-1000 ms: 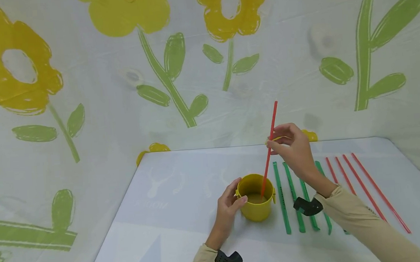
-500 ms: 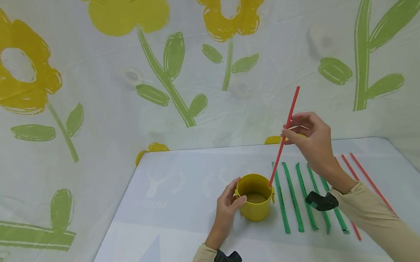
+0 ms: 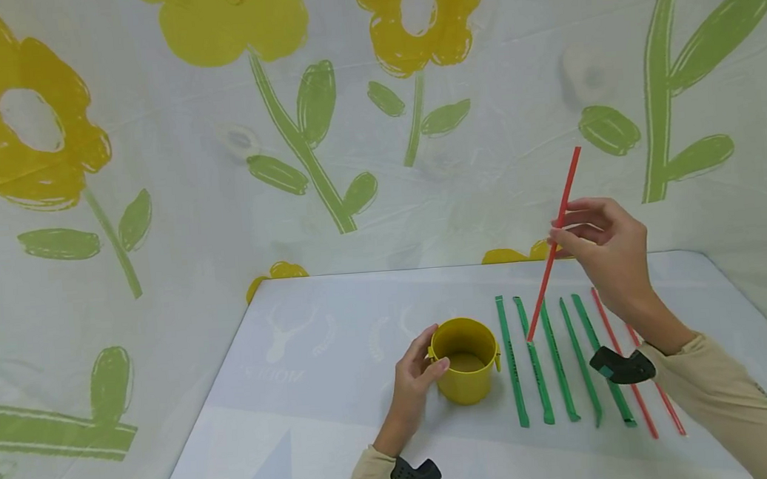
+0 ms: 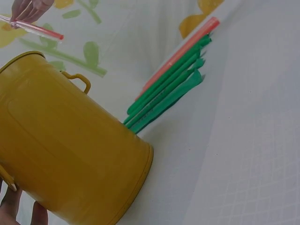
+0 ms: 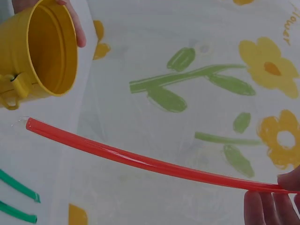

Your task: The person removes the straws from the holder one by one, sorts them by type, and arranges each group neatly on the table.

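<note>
My left hand (image 3: 412, 386) grips the side of a small yellow bucket (image 3: 467, 386) standing upright on the table; no straw shows inside it. My right hand (image 3: 603, 254) pinches a long red straw (image 3: 546, 276) near its upper part, thumb against fingers. The straw slants down to the left, its lower end overlapping a green straw in the head view, apart from the bucket. A bit of clear wrapper (image 5: 19, 123) sticks out past its lower end in the right wrist view. A small handle loop (image 4: 78, 80) shows on the bucket in the left wrist view.
Several green wrapped straws (image 3: 511, 364) lie side by side right of the bucket. Beyond them lie red straws (image 3: 622, 360), partly hidden under the right forearm. A flower-printed curtain (image 3: 369, 226) rises behind the white table (image 3: 328, 406).
My right hand has lifted the red straw out of the bucket and carried it up and to the right, over the green straws. My left hand stays on the bucket.
</note>
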`<state>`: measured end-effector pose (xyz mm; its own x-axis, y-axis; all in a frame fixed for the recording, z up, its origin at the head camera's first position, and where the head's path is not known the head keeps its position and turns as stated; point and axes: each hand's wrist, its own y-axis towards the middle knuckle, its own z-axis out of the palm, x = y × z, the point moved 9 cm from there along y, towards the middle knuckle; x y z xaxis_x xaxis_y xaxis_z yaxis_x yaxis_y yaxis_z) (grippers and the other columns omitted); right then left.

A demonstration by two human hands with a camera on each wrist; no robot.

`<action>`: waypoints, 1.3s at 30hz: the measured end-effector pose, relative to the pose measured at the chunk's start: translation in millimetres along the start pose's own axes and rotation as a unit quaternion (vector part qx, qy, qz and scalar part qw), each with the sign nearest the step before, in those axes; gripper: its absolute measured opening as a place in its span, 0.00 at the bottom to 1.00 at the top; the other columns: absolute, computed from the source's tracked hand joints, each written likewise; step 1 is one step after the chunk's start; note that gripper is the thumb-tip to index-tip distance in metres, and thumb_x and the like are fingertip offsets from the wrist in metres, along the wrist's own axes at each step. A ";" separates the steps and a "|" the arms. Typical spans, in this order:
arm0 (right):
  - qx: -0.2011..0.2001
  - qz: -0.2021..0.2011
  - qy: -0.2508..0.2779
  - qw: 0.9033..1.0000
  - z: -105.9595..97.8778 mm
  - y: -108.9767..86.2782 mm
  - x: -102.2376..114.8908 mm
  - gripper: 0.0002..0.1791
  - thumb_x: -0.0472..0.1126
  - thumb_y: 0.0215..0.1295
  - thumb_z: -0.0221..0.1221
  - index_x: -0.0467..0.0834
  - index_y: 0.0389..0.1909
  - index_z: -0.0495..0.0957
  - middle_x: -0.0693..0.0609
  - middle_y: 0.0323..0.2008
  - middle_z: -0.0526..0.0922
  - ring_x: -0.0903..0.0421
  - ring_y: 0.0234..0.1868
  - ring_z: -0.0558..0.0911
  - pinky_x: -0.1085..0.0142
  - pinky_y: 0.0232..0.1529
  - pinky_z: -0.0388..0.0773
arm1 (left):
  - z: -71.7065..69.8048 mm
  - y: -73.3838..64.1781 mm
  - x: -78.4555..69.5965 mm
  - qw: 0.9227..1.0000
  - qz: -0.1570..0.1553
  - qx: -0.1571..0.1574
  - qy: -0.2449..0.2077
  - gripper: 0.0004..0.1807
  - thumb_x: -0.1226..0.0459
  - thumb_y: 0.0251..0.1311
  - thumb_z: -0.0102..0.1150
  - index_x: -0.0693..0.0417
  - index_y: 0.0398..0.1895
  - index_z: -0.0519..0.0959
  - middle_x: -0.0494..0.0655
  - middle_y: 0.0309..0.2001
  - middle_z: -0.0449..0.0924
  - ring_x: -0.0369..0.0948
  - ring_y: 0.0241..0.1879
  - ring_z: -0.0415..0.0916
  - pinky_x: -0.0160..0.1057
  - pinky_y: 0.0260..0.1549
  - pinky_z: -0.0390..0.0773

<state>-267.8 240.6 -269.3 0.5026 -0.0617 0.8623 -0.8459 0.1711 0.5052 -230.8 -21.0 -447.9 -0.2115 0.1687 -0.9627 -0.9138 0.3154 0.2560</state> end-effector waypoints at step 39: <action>-0.026 0.079 -0.331 0.940 -111.3 -17.2 -39.0 0.24 0.46 0.64 0.59 0.37 0.57 0.71 0.69 0.35 0.73 0.75 0.28 0.74 0.84 0.29 0.71 | -0.5 0.4 0.4 1.000 0.000 -0.001 0.000 0.32 0.70 0.64 0.51 0.66 0.70 0.55 0.55 0.69 0.59 0.56 0.66 0.58 0.50 0.61 0.63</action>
<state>-252.9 349.6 -315.4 0.1360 -0.6276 0.7666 -0.8818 0.2760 0.3824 -231.5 -21.2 -448.3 -0.2116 0.1698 -0.9625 -0.9141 0.3141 0.2564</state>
